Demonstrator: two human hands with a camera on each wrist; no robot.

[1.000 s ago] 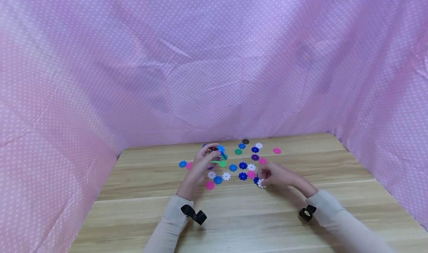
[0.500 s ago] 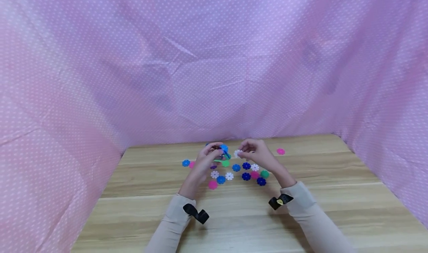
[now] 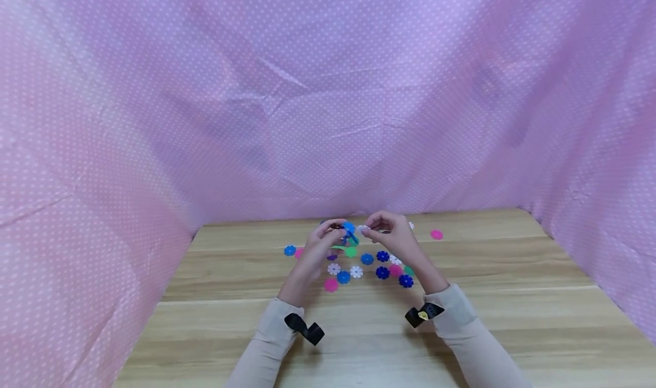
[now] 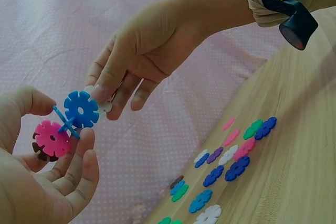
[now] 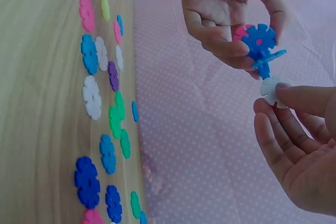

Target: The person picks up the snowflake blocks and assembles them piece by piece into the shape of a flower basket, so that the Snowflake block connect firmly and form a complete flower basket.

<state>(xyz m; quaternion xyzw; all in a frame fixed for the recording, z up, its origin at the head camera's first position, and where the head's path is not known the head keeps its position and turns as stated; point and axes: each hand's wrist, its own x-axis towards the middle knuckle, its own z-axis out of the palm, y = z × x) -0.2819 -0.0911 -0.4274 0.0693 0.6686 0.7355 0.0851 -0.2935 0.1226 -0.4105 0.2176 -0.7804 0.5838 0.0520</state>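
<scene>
My left hand point(image 3: 312, 254) holds a small cluster of interlocked, notched plastic flower discs raised in front of me. In the left wrist view the cluster shows a blue disc point(image 4: 81, 109), a pink disc point(image 4: 51, 139), part of a brown disc point(image 4: 40, 153) and another blue disc seen edge-on between them. Thumb and fingers of my right hand point(image 3: 397, 240) pinch a white disc point(image 5: 270, 91). Its edge meets the cluster's blue end in the right wrist view. The right fingers partly cover the white disc.
Loose flower discs lie scattered over the wooden table point(image 3: 359, 331), among them a dark blue disc point(image 3: 382, 273), a pink disc point(image 3: 331, 285) and a green disc point(image 5: 125, 144). One pink disc point(image 3: 437, 235) lies apart at the right. A pink dotted cloth point(image 3: 328, 120) surrounds the table.
My right hand has carried the white disc from the table's right side leftward and up to the cluster, then closer against it. The left hand has kept its hold nearly in place.
</scene>
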